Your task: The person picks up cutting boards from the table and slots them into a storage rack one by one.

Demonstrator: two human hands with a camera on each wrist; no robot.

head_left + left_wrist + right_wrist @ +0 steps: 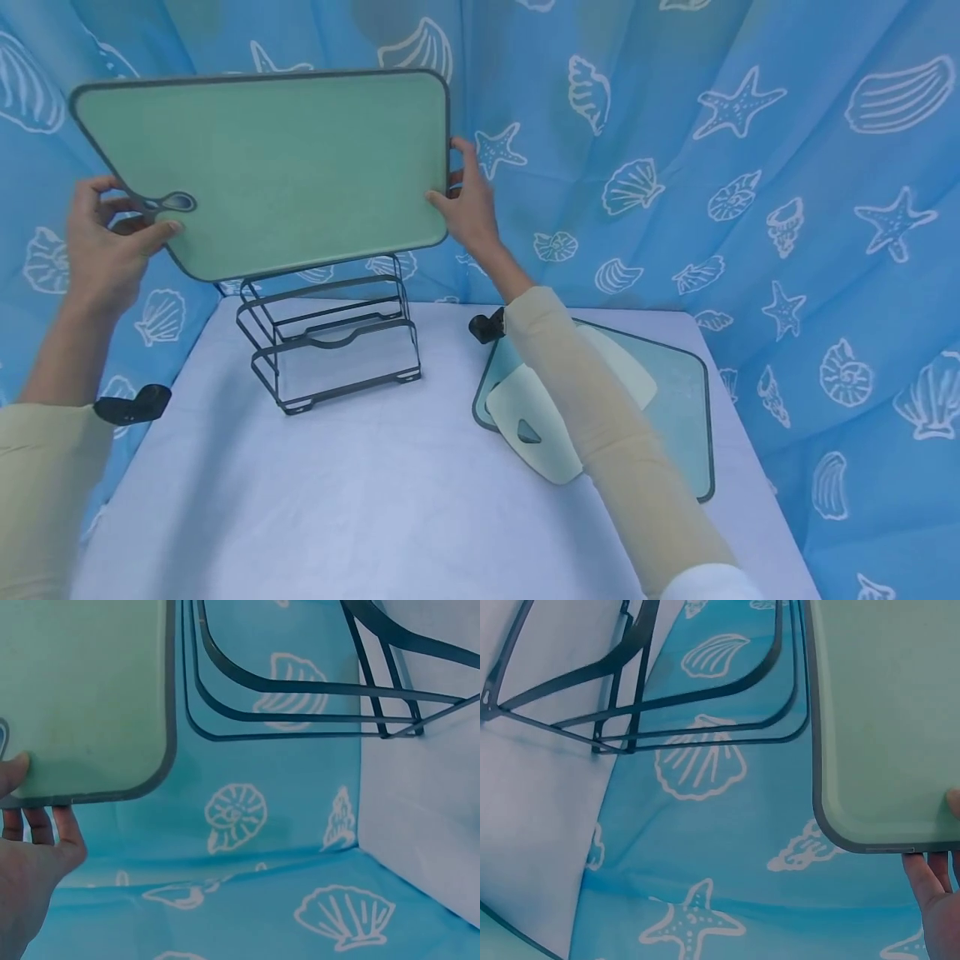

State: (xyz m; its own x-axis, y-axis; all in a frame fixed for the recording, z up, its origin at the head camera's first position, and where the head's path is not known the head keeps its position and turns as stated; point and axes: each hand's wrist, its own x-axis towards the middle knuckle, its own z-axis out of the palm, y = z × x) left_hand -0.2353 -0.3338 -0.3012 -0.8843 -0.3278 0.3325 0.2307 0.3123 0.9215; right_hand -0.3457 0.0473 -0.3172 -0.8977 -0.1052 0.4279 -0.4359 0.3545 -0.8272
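Note:
A large green cutting board (300, 167) with a dark grey rim and a small hanging hole is held up on edge between both hands. My left hand (108, 242) grips its left edge by the hole, thumb on the front face and fingers behind. On the opposite edge, my right hand (468, 204) pinches the board with thumb in front. Below the board's lower edge stands a black wire rack (337, 333) with several upright dividers; the board overlaps its rear part in the head view. In the left wrist view, the rack's curved bars (300, 686) appear beside the board.
On the right of the white table (360, 500) lies a blue-green board (675, 408) with a dark rim. A smaller pale green board (536, 425) with a triangular hole rests on it, partly hidden by my right forearm. Behind hangs a blue shell-patterned curtain (675, 158).

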